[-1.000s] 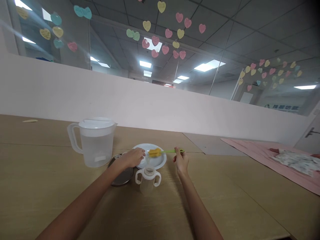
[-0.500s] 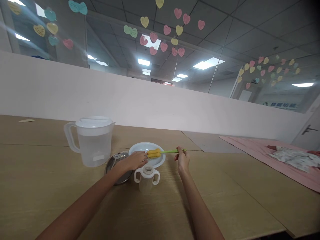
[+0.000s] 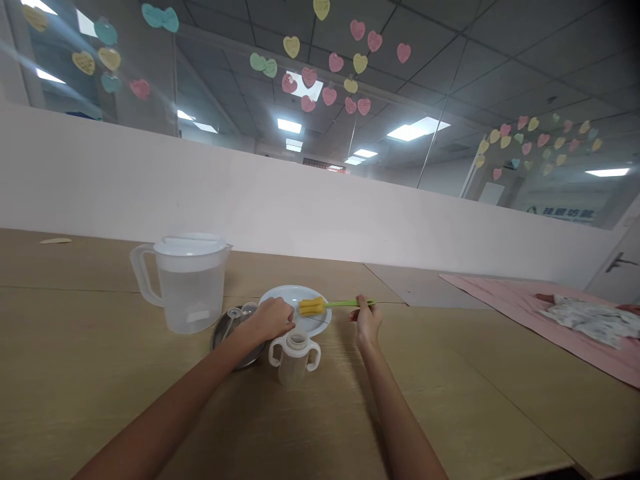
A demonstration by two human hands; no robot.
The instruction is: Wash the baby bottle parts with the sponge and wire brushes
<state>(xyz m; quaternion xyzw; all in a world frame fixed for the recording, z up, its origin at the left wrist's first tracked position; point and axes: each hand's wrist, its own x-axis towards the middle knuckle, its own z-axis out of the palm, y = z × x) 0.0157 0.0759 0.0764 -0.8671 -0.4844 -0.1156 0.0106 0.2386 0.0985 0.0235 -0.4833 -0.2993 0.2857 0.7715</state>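
Note:
My right hand (image 3: 367, 321) is closed around the green handle of a bottle brush (image 3: 345, 303). Its yellow sponge head lies over a white plate (image 3: 320, 325). At the plate's left side, my left hand (image 3: 274, 319) has its fingers curled downward; whatever they hold is hidden beneath them. Just in front of the plate stands a clear baby bottle (image 3: 294, 363), upright and uncapped, with a white two-handled collar. Partly under my left wrist is a dark metal dish (image 3: 220, 331) with small clear bottle parts (image 3: 233, 313) in it.
A lidded plastic pitcher (image 3: 193, 290) with water stands on the wooden table (image 3: 125, 373) to the left. At far right, a doll in patterned clothing (image 3: 590, 320) lies on a pink cloth (image 3: 500, 300). A white wall (image 3: 300, 213) rises behind the table.
The brush has shifted slightly to the right, away from my left hand. My left hand has stretched over the plate and its fingers have curled again. The bottle stays in place.

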